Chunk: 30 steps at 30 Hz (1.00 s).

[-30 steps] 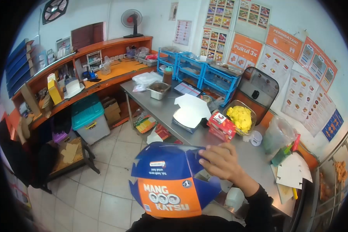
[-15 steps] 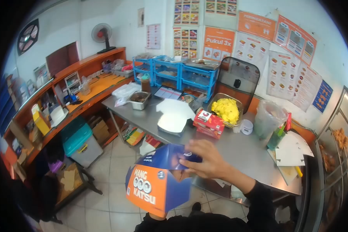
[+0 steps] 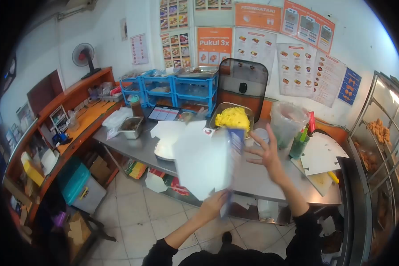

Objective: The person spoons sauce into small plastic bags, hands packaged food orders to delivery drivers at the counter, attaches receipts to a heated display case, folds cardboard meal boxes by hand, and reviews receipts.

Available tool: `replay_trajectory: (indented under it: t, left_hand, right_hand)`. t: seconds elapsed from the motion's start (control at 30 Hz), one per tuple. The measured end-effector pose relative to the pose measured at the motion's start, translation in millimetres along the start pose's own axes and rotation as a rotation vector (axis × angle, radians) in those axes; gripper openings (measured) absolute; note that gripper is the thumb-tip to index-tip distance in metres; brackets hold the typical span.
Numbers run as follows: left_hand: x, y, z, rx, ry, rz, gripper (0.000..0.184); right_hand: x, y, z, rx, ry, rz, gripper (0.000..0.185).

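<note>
My left hand [image 3: 213, 205] grips the lower edge of a cardboard box [image 3: 201, 159], blurred by motion. The box is raised in front of the steel table [image 3: 270, 179], its white inner side showing and a blue outer side at its right. Just right of the box, my right hand [image 3: 267, 155] has its fingers spread and holds nothing. Behind the box lies an open white box [image 3: 166, 139] on the table. A container of yellow food [image 3: 233, 119] stands beyond my right hand.
Blue racks [image 3: 195, 91], a metal tray of food [image 3: 131, 126] and a tablet [image 3: 164, 113] stand at the table's back. To the right are a plastic bag [image 3: 288, 119], a green container [image 3: 299, 145], white cardboard [image 3: 321, 153] and a display case [image 3: 377, 146]. A lidded bin [image 3: 82, 186] sits lower left.
The orange and blue box has turned to show its white inside and moved up over the table. My right hand has let go and spread. The view has swung right.
</note>
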State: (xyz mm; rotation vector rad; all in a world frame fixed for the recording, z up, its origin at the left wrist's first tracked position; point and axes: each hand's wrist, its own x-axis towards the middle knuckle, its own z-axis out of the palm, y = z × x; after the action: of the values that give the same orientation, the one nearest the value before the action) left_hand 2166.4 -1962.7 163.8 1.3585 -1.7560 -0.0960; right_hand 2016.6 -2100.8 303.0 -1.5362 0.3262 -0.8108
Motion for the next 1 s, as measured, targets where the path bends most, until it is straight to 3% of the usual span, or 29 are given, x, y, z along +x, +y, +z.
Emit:
replay_trajectory:
  t: [0.07,0.13,0.2,0.27,0.33,0.47,0.57,0.63,0.67,0.73,0.77,0.8,0.87,1.0]
  left_hand:
    - [19.6,21.3,-3.0,-0.181,0.187,-0.183,0.022]
    - [37.4,23.8,-7.8,-0.243,0.305,-0.1,0.024]
    - [50.5,42.3,-12.7,-0.768,0.455,-0.255,0.028]
    - [61.9,50.3,-10.6,-0.719,0.429,-0.226,0.032]
    - [75.8,58.4,-5.8,-0.668,0.402,-0.29,0.032]
    - [116.7,61.0,-3.2,-0.666,0.274,-0.288,0.032]
    - [151.0,62.7,12.0,-0.564,0.309,-0.122,0.03]
    - [169.8,60.5,24.5,-0.766,0.378,-0.18,0.032]
    - [179.5,54.5,32.2,-0.767,0.377,-0.176,0.032]
    - [199.7,29.6,53.3,-1.401,0.265,-0.042,0.036]
    - [212.2,22.3,63.4,-1.699,0.172,0.008,0.04]
    - [217.8,19.3,74.6,-1.701,0.173,0.008,0.04]
    - [229.6,20.0,92.8,-1.732,0.221,-0.167,0.044]
    - [232.7,65.2,92.6,-1.292,0.046,-0.239,0.045]
  right_hand:
    - [-13.7,38.0,-5.4,-0.722,-0.17,-0.604,0.055]
    - [-33.5,47.2,3.7,-0.983,-0.358,-0.77,0.037]
    - [-40.2,64.0,-2.3,-1.06,-0.287,-0.859,0.035]
    - [-36.3,72.6,-17.4,-1.126,-0.203,-0.936,0.034]
    - [-27.0,73.3,-38.4,-1.387,-0.062,-1.131,0.027]
    - [-16.3,61.6,-70.2,-1.354,-0.002,-1.11,0.024]
    - [-2.1,47.1,-106.7,-1.242,-0.084,-1.131,0.022]
    - [-2.5,35.6,-134.4,-1.203,-0.393,-0.946,0.027]
    - [-2.9,32.9,-142.1,-1.207,-0.392,-0.947,0.027]
    - [-3.4,26.1,-152.2,-0.723,-0.458,-0.934,0.033]
    - [-7.4,15.5,-151.9,-0.666,-0.409,-0.924,0.038]
    - [-9.2,17.4,-159.4,-0.667,-0.41,-0.922,0.038]
    - [-14.9,22.6,-174.9,-0.4,-0.088,-0.928,0.038]
    - [-31.8,-10.4,-200.4,-0.758,0.066,-1.072,0.033]
